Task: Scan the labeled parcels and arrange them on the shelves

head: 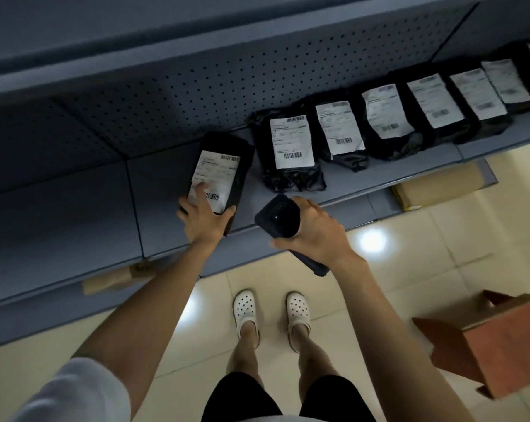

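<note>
On perforated metal shelf (75, 208) | left hand (204, 219) holds flat black labeled parcel (224, 166)

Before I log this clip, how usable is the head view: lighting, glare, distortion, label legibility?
Head view: dim overall, the shelf in shade; two bright glare spots on the floor tiles. Wide-angle bending curves the shelf edges. Barcodes show on the parcel under the left hand, but text is unreadable; labels on the far parcels blur. The scanner in the right hand is sharp enough.
</note>
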Demonstrator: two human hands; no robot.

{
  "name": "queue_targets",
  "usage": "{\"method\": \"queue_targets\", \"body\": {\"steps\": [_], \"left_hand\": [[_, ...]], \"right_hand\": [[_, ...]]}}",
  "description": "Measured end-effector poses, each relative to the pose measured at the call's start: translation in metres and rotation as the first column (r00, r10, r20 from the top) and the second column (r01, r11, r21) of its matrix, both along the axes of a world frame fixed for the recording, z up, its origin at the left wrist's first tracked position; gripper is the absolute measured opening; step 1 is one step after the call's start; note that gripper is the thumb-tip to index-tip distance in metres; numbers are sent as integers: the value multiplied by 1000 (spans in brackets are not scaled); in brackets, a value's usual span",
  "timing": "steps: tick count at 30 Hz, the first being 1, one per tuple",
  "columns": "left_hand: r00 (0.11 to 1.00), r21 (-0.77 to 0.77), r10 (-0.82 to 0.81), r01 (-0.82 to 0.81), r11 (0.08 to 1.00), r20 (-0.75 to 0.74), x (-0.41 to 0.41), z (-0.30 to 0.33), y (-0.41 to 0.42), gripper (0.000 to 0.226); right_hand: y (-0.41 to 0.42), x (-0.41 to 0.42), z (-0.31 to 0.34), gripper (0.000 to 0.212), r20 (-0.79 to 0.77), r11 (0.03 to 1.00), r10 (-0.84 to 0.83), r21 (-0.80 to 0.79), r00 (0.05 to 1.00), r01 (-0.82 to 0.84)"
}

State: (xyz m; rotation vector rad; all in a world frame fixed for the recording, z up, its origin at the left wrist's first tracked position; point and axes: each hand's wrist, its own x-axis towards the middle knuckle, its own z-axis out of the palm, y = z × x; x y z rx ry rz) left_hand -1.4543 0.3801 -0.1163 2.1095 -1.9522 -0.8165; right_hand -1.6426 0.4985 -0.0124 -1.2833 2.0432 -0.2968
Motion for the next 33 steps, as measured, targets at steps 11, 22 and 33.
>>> {"method": "queue_targets", "body": {"steps": [11,22,33], "left_hand": [[982,234,169,-146,961,-80,-119,-9,-19,97],[988,129,-156,155,980,2,-40,43,6,72],[979,-53,123,-116,992,164,147,94,149,64]], "right_hand": [[20,-91,-17,81,-13,997,40,67,999,-39],[6,-80,8,82,43,969,242,31,969,-244],[-31,94,49,103,8,703,711,-40,703,-710]]}}
